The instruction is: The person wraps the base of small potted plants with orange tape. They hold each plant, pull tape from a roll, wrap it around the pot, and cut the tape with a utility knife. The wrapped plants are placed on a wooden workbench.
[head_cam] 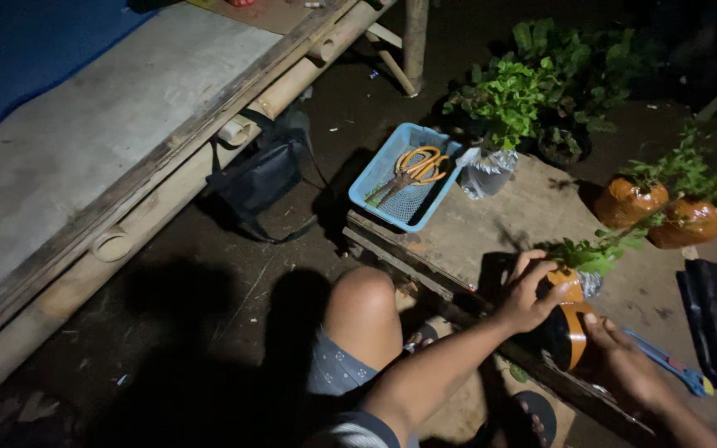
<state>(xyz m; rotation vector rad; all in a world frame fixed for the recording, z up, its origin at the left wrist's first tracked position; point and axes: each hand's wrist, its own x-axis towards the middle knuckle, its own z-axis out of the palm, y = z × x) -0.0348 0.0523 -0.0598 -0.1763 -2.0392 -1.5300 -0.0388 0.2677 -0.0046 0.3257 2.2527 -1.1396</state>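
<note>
A light blue plastic basket [398, 184] holds orange-handled shears [415, 169] at the far edge of a low wooden desk [491, 224]. Beside it stands a leafy plant in a silvery bag [486, 172]. Two seedlings wrapped in brown tape [629, 202] [690, 222] sit right. A black bag [259, 178] leans against a bamboo bench [85, 166].

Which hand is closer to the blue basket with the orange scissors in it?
The left hand. It grips the top of a wrapped plant pot, below and right of the blue basket. The right hand is farther away, low on the pot's other side.
</note>
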